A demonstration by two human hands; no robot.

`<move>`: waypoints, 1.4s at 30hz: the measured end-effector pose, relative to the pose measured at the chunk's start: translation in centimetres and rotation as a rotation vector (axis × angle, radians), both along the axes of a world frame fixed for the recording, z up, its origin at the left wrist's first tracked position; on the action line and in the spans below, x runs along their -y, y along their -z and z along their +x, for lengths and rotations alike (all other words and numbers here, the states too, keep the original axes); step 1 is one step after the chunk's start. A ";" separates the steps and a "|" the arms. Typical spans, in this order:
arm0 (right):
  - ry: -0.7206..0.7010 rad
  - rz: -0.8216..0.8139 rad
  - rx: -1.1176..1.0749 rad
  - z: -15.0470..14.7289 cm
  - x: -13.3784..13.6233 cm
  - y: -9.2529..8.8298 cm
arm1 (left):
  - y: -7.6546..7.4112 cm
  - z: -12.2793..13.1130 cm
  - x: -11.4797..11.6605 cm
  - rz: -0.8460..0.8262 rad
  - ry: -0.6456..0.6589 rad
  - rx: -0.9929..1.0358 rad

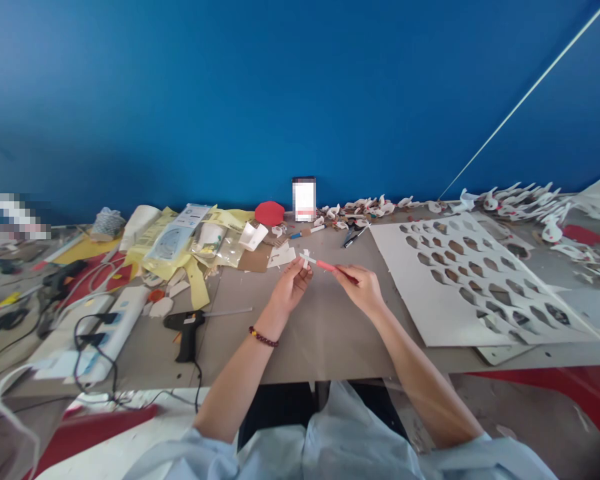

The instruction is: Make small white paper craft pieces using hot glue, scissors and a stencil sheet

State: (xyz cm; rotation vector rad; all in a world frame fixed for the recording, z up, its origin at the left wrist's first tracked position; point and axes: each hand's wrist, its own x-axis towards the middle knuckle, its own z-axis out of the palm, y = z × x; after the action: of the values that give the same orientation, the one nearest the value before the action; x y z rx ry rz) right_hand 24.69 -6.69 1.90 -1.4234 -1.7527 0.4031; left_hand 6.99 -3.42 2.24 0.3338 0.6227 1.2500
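My left hand (293, 287) is raised over the middle of the table and pinches a small white cut piece (306, 260) between thumb and fingers. My right hand (361, 287) is closed around a slim red-handled tool (325, 265). Its pale narrow tip points left and meets or overlaps the white piece; whether they touch I cannot tell. Scraps of white card (282, 255) lie just beyond my left hand. Farther off are a blue-and-white marker (307, 232) and a dark pair of scissors or pliers (354, 235).
A black glue gun (185, 330) with its cord lies at left, near a white power strip (111, 327). Yellow packets (153, 243) are piled behind. A white sheet with cut-out holes (410, 283) covers the right side. White bird-like cut-outs (525, 200) line the back, beside a phone (304, 199).
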 end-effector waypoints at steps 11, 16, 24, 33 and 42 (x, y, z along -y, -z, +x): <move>-0.011 -0.004 -0.015 0.0 0.0 0.1 | 0.1 -0.1 -0.1 0.026 -0.007 -0.037; -0.003 -0.013 -0.024 0.0 0.0 0.2 | 0.3 -0.1 -0.1 0.027 -0.008 -0.073; 0.001 -0.005 -0.015 0.0 0.1 0.0 | 0.0 0.1 -0.1 0.000 -0.018 -0.086; -0.010 -0.020 -0.038 0.0 0.0 0.1 | -0.3 0.3 0.0 0.002 -0.018 -0.095; -0.002 -0.020 -0.043 0.0 0.0 0.1 | 0.1 -0.2 -0.2 -0.005 -0.017 -0.058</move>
State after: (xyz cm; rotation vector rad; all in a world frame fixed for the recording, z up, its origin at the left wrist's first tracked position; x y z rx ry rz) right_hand 24.64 -6.73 1.78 -1.4177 -1.7204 0.4501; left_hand 6.78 -3.20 2.16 0.3626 0.6792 1.2586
